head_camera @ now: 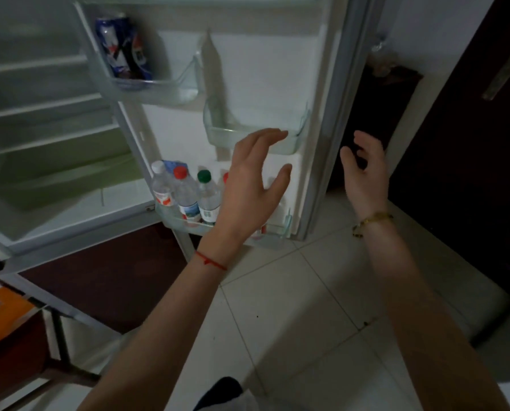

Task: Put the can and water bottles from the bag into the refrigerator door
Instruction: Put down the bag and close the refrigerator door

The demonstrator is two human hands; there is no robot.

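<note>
Can (123, 48): upright, top door shelf (147, 84).
Bottles (188, 194): upright, caps up, bottom shelf (188, 225).
Left hand (253, 185): fingers spread, empty.
Right hand (363, 170): loosely open, empty.

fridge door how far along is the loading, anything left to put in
Done: the can stands in the top door bin, and bottles stand in the bottom bin. In hand: nothing; left hand and right hand are both open and empty. Left: no bag shows, so I cannot tell if more remains.
</note>
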